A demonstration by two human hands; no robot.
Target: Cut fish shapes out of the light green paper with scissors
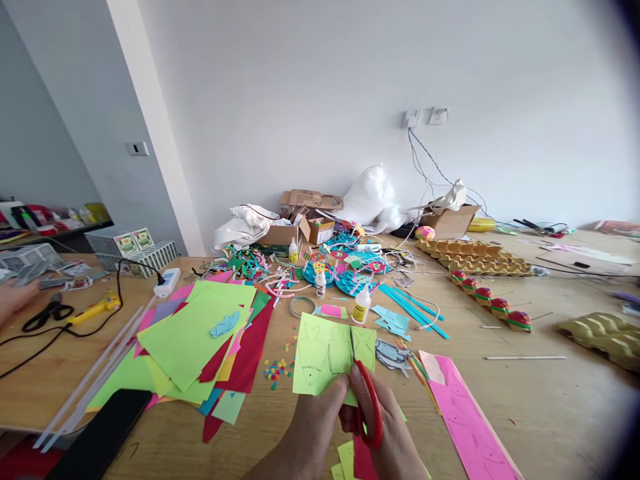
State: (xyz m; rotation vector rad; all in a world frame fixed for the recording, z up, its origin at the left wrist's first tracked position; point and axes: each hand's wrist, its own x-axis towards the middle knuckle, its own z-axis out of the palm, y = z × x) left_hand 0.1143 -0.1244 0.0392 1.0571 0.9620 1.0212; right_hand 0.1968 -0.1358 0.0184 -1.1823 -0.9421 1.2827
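My left hand (315, 427) pinches the lower edge of a yellow-green paper sheet (316, 333) with fish outlines drawn on it in pencil. In my right hand (387, 413) are red-handled scissors (371, 407), my fingers closed round the handles. Their blades lie over the right part of the sheet, pointing away from me; whether they are parted I cannot tell. A grey fish cutout (395, 357) rests just right of the sheet. Below my hands lie yellow-green scraps (345, 457) and a red piece of paper (364, 460).
Stacked coloured paper (195, 333) and a black phone (100, 437) lie on the left. Beyond the sheet stand glue bottles (361, 305) and a tape roll (302, 306). A pink strip (467, 413) and egg cartons (475, 257) are on the right. Another person's hand (17, 297) shows far left.
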